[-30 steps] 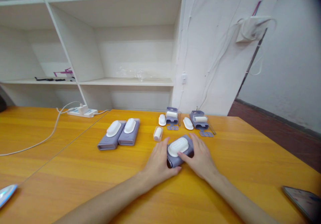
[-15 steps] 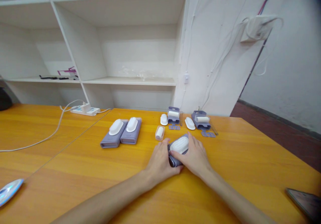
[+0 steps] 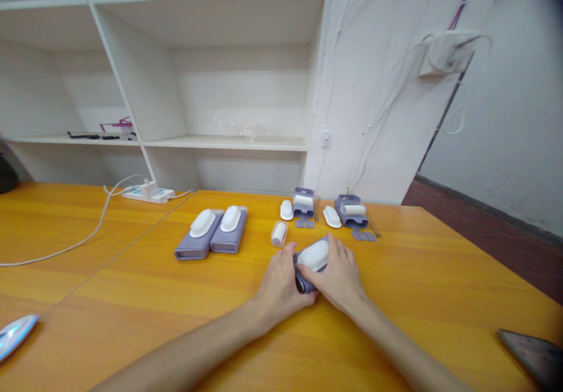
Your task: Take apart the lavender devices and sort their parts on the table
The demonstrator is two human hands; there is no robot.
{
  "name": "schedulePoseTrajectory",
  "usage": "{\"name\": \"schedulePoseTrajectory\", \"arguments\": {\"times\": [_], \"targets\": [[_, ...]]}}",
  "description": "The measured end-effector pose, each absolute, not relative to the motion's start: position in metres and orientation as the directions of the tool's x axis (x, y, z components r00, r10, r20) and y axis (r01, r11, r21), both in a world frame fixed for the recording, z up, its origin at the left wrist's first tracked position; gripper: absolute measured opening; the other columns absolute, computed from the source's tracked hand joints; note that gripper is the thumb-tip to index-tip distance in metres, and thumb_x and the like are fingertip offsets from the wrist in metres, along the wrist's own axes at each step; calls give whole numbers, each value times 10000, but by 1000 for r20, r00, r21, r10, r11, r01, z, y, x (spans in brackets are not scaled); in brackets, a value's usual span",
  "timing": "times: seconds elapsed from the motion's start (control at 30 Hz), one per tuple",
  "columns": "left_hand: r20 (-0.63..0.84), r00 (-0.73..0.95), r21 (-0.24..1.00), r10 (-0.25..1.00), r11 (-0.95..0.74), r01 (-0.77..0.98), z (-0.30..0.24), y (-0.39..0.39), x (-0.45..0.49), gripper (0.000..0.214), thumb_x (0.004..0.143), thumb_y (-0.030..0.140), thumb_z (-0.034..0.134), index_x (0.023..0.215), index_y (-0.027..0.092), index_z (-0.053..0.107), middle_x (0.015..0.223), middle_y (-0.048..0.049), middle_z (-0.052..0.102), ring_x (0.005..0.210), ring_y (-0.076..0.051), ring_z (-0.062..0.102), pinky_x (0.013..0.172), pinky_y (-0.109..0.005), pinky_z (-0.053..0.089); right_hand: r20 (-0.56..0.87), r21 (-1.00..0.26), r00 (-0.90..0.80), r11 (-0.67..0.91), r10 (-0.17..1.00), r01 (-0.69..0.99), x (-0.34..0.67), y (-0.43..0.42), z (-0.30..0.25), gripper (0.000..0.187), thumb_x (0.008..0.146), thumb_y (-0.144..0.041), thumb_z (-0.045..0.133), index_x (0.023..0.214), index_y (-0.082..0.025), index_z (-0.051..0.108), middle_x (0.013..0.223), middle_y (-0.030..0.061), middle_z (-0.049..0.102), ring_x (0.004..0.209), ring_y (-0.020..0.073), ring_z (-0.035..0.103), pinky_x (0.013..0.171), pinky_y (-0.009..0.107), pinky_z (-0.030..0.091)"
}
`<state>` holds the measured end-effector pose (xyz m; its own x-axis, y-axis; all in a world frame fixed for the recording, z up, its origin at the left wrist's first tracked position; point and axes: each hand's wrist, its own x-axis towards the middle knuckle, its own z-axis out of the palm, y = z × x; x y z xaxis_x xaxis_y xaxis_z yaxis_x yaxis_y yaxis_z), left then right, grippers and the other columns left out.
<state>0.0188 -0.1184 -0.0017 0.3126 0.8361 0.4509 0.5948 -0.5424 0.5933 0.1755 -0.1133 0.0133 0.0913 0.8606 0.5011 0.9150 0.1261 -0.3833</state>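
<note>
— While both hands are on it, how does that case (image 3: 311, 258) look to handle?

— Light, stiff plastic, I'd guess; smooth, so a bit slippery. It sits on the table (image 3: 396, 298) near the middle, just in front of a loose white roller (image 3: 278, 233). The left hand (image 3: 281, 283) cups its near left end, the right hand (image 3: 338, 275) wraps the right side, fingers curled over the white cap.

— Best hold?

— By the long purple sides, probably.

— Any writing?

— None I can read.
</note>
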Motion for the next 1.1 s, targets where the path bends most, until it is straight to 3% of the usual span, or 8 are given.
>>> {"name": "schedulePoseTrajectory", "arguments": {"times": [0.1,0.4,1.1], "targets": [[462,303,590,834,-544,596,-3,-120,20,871,579,421,724,1303,189,300,1199,-134,504,1104,-322,491,943,-458,414,492,-375,122,83,862,923,170,-113,12,995,598,-674,634,1366,-130,312,1269,253,460,1160,454,413,906,583,329],[484,270,577,832,-536,616,-1,-125,24,860,584,398,711,1303,181,291,1162,-116,512,1082,-302,497,931,-442,420,402,-338,138,7,905,941,165,-116,25,915,675,-641,566,1354,-75,328,1248,218,477,1150,372,424,929,459,334],[475,294,574,829,-545,611,0,-125,23,856,599,390,703,1314,183,279,1210,-120,499,1099,-299,492,952,-437,410,406,-294,44,85,913,952,167,-117,28,796,717,-621,546,1305,-97,426,1208,199,518,1129,358,441,908,444,354]]}}
